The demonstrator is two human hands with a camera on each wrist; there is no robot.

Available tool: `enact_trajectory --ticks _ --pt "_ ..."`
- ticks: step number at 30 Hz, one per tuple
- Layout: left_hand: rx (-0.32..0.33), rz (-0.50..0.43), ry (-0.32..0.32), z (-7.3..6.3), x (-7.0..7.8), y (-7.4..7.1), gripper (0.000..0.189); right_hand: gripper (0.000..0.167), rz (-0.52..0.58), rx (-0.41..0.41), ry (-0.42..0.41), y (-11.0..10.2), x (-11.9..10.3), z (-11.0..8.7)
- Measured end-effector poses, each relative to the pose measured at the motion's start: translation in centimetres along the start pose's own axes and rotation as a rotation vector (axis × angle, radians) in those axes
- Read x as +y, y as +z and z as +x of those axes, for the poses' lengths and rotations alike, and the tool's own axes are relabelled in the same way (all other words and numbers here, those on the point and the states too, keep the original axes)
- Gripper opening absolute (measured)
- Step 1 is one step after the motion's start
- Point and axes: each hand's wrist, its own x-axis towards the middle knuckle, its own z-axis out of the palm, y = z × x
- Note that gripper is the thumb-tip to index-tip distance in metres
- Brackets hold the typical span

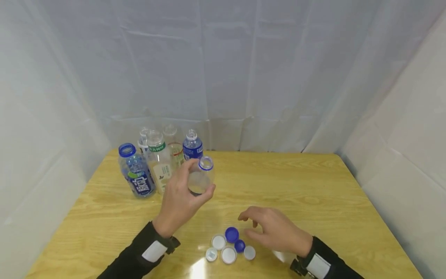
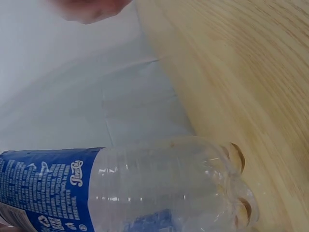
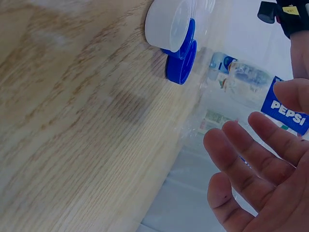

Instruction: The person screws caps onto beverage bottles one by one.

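Observation:
My left hand [image 1: 181, 199] grips a clear plastic Pepsi bottle [image 1: 201, 180], thumb on one side and fingers on the other. The bottle has no cap, and a blue ring circles its neck. Across the left wrist view runs the same bottle [image 2: 154, 179], showing its blue label and lobed base. My right hand [image 1: 278, 231] is over the table with loosely bent fingers and nothing in it. Just left of it lie a large blue cap [image 1: 231, 235], a small blue cap [image 1: 239, 246] and several white caps [image 1: 229, 255]. Spread fingers [image 3: 251, 179] show in the right wrist view.
Several uncapped bottles stand at the back left of the wooden table [image 1: 296, 182]: a blue-labelled one [image 1: 141, 180], a clear one with a green neck band [image 1: 162, 170], and another with a blue label [image 1: 192, 147]. A white curtain [image 1: 226, 77] hangs behind.

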Motion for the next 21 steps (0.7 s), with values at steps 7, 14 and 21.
enact_trajectory --ticks 7,14,21 --pt "-0.003 0.005 0.024 -0.4 0.8 -0.5 0.073 0.030 0.012 -0.036 -0.065 0.7 -0.4 0.1" --pt "-0.015 -0.004 0.039 -0.8 1.2 -0.7 0.074 0.035 -0.039 -0.072 -0.107 1.7 -0.6 0.2" --pt "-0.031 0.001 0.059 -1.4 1.3 -0.7 0.075 0.034 -0.029 -0.102 -0.085 1.9 -0.7 0.3"
